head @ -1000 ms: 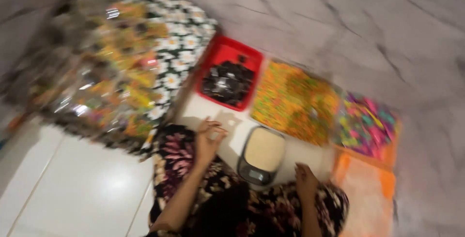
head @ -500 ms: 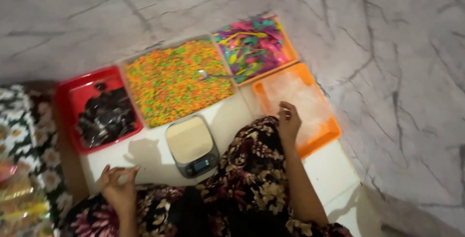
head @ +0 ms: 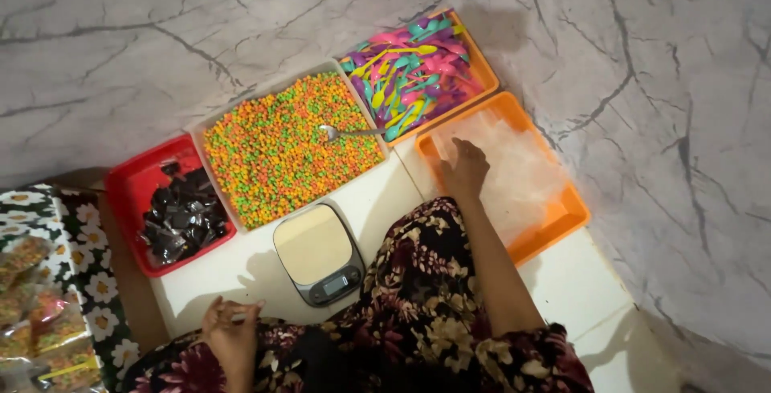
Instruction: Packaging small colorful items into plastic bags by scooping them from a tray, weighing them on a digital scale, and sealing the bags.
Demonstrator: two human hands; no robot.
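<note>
White tile floor (head: 594,289): four trays (head: 554,228), kitchen scale (head: 317,254), perhaps floral cloth (head: 96,289).

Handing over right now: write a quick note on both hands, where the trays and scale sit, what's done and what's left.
Right hand rests open in the orange tray on clear plastic bags.
Left hand is empty, fingers curled, above the lap.
Kitchen scale sits in front, platform bare.
Behind it: red tray of dark pieces, white tray of coloured pellets with a metal spoon, tray of coloured plastic spoons.
Nothing weighed yet; no bag lifted.
</note>
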